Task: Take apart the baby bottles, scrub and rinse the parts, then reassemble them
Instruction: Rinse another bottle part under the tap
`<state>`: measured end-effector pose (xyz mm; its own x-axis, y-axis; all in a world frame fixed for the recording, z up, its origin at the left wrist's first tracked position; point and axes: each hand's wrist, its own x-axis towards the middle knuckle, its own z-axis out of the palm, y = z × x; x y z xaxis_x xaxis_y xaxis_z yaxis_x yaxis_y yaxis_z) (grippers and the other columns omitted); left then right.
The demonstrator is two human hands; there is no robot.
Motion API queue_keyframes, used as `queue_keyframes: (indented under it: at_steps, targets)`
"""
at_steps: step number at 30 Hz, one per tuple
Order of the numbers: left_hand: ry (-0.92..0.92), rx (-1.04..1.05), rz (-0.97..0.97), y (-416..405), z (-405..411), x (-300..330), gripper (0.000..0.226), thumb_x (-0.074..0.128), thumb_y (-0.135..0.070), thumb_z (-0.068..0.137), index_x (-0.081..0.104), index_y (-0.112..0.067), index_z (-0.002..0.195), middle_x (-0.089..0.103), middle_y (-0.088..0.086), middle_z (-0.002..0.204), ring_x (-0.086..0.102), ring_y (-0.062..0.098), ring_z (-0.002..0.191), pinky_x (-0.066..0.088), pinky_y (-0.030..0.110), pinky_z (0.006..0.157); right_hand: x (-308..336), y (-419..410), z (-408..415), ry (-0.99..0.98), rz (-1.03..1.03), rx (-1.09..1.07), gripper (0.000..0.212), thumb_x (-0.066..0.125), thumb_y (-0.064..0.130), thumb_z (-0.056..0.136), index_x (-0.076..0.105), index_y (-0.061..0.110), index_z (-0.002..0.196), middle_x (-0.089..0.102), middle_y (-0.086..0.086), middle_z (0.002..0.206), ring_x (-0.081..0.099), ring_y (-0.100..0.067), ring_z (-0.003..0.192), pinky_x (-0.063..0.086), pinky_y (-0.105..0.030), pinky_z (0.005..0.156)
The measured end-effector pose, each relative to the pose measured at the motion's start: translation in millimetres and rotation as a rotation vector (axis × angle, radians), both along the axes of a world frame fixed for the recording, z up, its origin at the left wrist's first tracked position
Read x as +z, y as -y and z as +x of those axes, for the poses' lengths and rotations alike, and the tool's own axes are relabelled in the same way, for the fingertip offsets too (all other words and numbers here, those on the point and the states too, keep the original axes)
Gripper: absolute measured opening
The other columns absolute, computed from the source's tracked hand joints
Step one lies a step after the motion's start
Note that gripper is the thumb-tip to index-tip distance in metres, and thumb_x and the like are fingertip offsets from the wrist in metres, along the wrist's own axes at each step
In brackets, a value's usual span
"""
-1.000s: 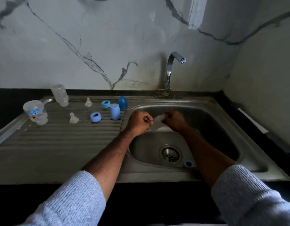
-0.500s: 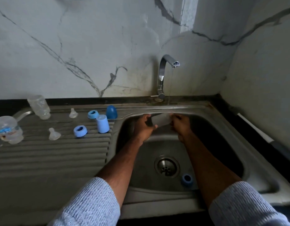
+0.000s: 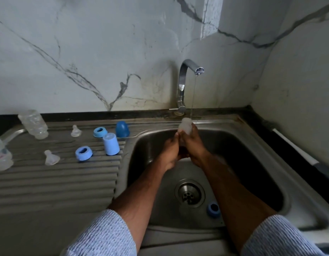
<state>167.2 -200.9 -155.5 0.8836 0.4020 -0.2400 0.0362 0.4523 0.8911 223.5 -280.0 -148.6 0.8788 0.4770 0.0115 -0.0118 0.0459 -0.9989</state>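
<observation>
Bottles lay apart on the drainboard [image 3: 54,183]; we judged nothing reassembled yet. Our hands, left hand [image 3: 170,152] and right hand [image 3: 194,145], gripped one bottle [image 3: 185,125] under the tap [image 3: 185,80].

No text can be read; the clear plastic bottle [image 3: 1,156] at far left bears a blue-and-red label, too blurred to read.

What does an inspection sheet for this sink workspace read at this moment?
Surface: steel drainboard and sink basin, tap running thinly.
Job's things: clear bottle under the stream; two bottles, two teats, two blue rings, two blue caps on drainboard; third ring in basin.
Clutter: nothing seen.
Hands: right hand grips the bottle; left hand alongside, grip unclear.
Cables: nothing seen.
Surroundings: marble-look wall.
</observation>
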Motion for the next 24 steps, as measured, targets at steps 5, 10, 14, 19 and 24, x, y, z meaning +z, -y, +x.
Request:
queue_keyframes:
  at_steps: [5, 10, 14, 19, 24]
  targets:
    - [0.006, -0.041, -0.064, -7.8, -4.1, 1.2, 0.042, 0.044, -0.04, 0.104, 0.058, -0.009, 0.129, 0.068, 0.02, 0.12, 0.068, 0.03, 0.108, 0.058, 0.04, 0.088, -2.2, -4.5, -4.9, 0.043, -0.03, -0.022, 0.062, 0.057, 0.036, 0.101, 0.026, 0.035, 0.155, 0.043, -0.009, 0.152, 0.048, -0.028, 0.135, 0.044, -0.052, 0.11]
    - [0.019, 0.069, 0.438, -5.6, -0.7, -4.5, 0.035, 0.056, -0.028, 0.101, 0.053, -0.006, 0.129, 0.066, 0.015, 0.122, 0.066, 0.028, 0.111, 0.055, 0.039, 0.096, 5.2, -3.1, -2.4, -0.058, 0.023, -0.132, 0.051, 0.049, 0.051, 0.101, 0.036, 0.028, 0.145, 0.053, -0.014, 0.138, 0.059, -0.029, 0.118, 0.053, -0.055, 0.099]
    - [0.101, 0.106, 0.916, -3.7, -3.0, -6.0, 0.033, 0.059, -0.017, 0.098, 0.051, -0.015, 0.129, 0.062, 0.004, 0.121, 0.061, 0.013, 0.103, 0.051, 0.018, 0.078, 10.9, 1.4, 2.2, -0.237, 0.178, -0.192, 0.053, 0.053, 0.061, 0.096, 0.047, 0.028, 0.138, 0.059, -0.008, 0.125, 0.062, -0.027, 0.11, 0.057, -0.05, 0.088]
    - [0.236, 0.325, 0.8, -11.2, 1.3, -4.5, 0.048, 0.08, -0.012, 0.08, 0.059, -0.026, 0.12, 0.065, 0.001, 0.118, 0.064, 0.015, 0.106, 0.056, 0.035, 0.091, 11.0, 5.1, 4.8, -0.31, 0.277, -0.249, 0.033, 0.051, 0.035, 0.104, 0.044, 0.024, 0.134, 0.055, -0.012, 0.122, 0.062, -0.033, 0.108, 0.062, -0.048, 0.075]
    - [0.247, 0.224, 0.787, -10.9, 4.2, -1.9, 0.07, 0.079, -0.003, 0.079, 0.052, -0.015, 0.142, 0.061, -0.001, 0.134, 0.061, 0.009, 0.119, 0.051, 0.031, 0.103, 10.5, 12.3, 0.1, -0.563, 0.31, -0.182, 0.036, 0.048, 0.032, 0.106, 0.054, 0.009, 0.133, 0.064, -0.021, 0.119, 0.068, -0.032, 0.098, 0.061, -0.038, 0.065]
